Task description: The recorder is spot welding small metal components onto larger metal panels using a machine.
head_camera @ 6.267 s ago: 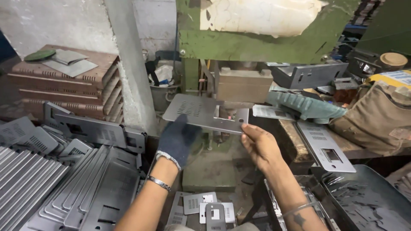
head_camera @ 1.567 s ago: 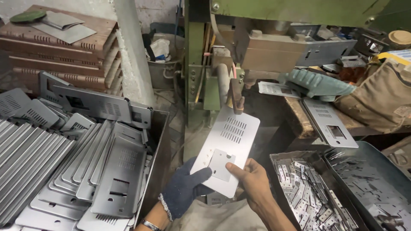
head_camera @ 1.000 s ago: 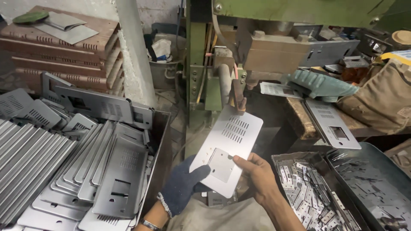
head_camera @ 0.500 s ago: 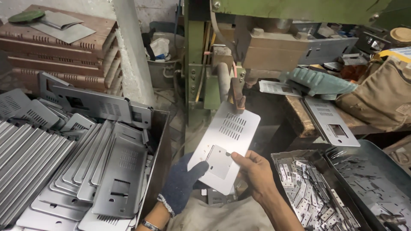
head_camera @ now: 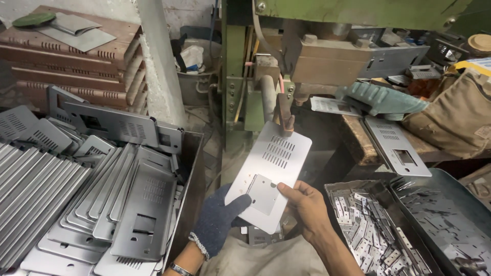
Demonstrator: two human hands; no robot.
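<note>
Stacks of grey plates [head_camera: 123, 214] fill the bin at left. Gloved left hand [head_camera: 219, 221] grips the slotted metal plate [head_camera: 269, 175] at its lower left edge; bare right hand [head_camera: 306, 208] pinches the lower right edge. Plate's long axis runs from the hands up and right, its far end under the press electrode [head_camera: 284, 113]. Tray of small metal tabs [head_camera: 365, 230] lies at right.

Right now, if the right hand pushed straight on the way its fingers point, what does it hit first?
The right hand points up-left, already gripping the perforated metal plate. Beyond the plate, that line likely meets the gloved left hand holding the plate's other edge, though depth is unclear.
</note>
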